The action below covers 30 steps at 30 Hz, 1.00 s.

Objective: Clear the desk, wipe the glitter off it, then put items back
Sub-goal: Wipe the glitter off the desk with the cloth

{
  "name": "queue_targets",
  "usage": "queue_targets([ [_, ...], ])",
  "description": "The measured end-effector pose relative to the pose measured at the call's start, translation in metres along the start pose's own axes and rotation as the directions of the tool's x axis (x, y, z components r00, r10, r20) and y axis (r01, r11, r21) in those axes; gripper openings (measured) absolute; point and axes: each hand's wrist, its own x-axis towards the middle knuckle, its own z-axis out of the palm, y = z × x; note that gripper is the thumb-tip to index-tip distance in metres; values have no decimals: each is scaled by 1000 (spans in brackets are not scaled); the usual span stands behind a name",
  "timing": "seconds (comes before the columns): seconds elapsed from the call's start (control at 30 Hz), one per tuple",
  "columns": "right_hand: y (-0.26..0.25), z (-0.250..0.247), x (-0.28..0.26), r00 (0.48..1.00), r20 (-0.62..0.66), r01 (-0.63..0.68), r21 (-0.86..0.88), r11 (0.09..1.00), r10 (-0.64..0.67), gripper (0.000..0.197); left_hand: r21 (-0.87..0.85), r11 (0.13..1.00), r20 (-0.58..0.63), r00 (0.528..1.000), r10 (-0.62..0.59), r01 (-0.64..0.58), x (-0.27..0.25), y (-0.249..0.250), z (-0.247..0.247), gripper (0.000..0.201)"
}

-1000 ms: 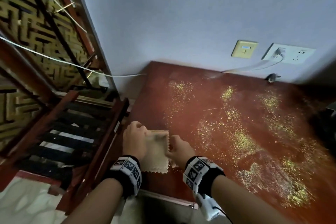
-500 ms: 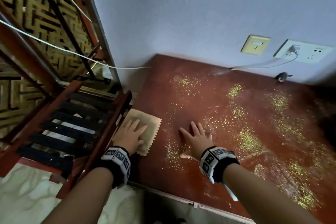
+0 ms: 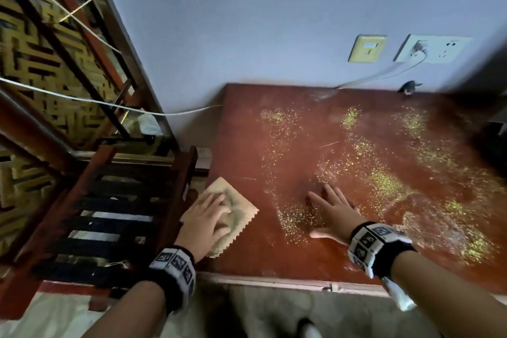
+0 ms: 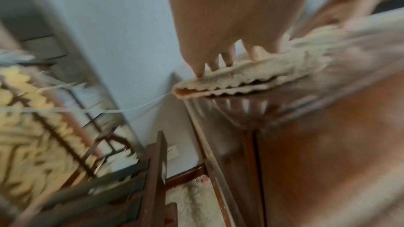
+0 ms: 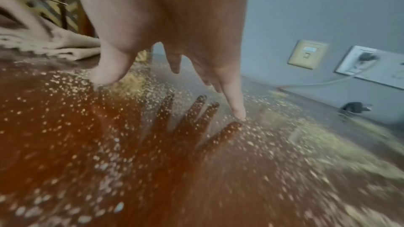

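**Both hands flat on the sparkly desk**

From your head camera, your left hand [image 3: 207,221] lies flat, fingers straight, on the folded tan cloth with the wavy edge [image 3: 238,208]. The cloth sits at the left edge of the shiny red-brown wooden desk [image 3: 247,129] and hangs over it a little. Your right hand [image 3: 334,211] is spread wide and flat on the desk, well apart from the cloth. Yellow-gold glitter [image 3: 385,182] lies in patches around it and to its right. A white wall socket with a plug in it [image 3: 432,48] is on the grey wall behind.

From your left wrist, your fingers [image 4: 215,61] press down on the cloth [image 4: 251,75], which sticks out past the desk edge.

From your right wrist, your spread fingers [image 5: 235,101] touch the desk [image 5: 65,144], with glitter [image 5: 328,148] all around. The cloth [image 5: 65,47] lies far left.
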Motion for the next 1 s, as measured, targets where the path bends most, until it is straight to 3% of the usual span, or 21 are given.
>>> queue_targets([
  [0.07,1,1,-3,998,14,-62,15,998,62,102,-44,997,-15,998,-59,58,15,-1,-2,51],
  [0.13,0,4,-6,996,25,-91,-18,996,91,101,100,989,15,994,107,-108,11,4,8,61],
  [0.17,-1,4,-6,995,28,-95,-26,995,96,101,197,949,72,969,236,-246,2,8,13,61],
  [0.23,-4,3,-6,994,40,-101,-31,994,103,101,291,809,180,860,478,-511,-25,14,30,58],
  [0.3,-6,1,-7,993,45,-106,-33,994,107,102,297,703,268,763,588,-646,-45,15,38,58],
  [0.33,-6,1,-7,993,48,-105,-33,994,106,102,303,690,262,754,603,-657,-46,13,35,58],
  [0.4,-5,1,-6,993,50,-109,-34,993,111,102,323,749,204,815,542,-579,-29,3,27,57],
  [0.5,-5,1,-6,992,53,-109,-32,993,111,103,310,907,184,954,237,-285,5,-21,4,60],
  [0.63,-11,-3,-2,992,54,-109,-54,993,111,105,323,927,149,978,146,-188,47,-40,-14,66],
  [0.7,-13,-4,4,994,34,-103,-53,993,105,104,218,976,153,988,-29,-6,68,-34,-20,66],
  [0.73,-14,-5,8,995,22,-101,-45,994,102,104,207,978,113,993,-37,13,74,-28,-19,64],
  [0.77,-15,-6,11,995,17,-99,-36,994,99,104,257,964,46,997,59,-69,75,-21,-18,60],
  [0.83,-19,-8,16,996,24,-88,-17,996,89,103,338,881,125,944,305,-330,61,-4,-5,56],
  [0.9,-19,-14,21,998,15,-63,22,998,63,102,312,738,236,801,550,-599,34,10,11,59],
  [0.97,-22,-25,26,1000,-5,-10,9,1000,10,99,248,664,372,702,607,-706,19,13,8,61],
  [1.0,-24,-30,28,999,-16,27,-11,1000,-28,96,267,663,373,709,598,-699,24,8,5,61],
])
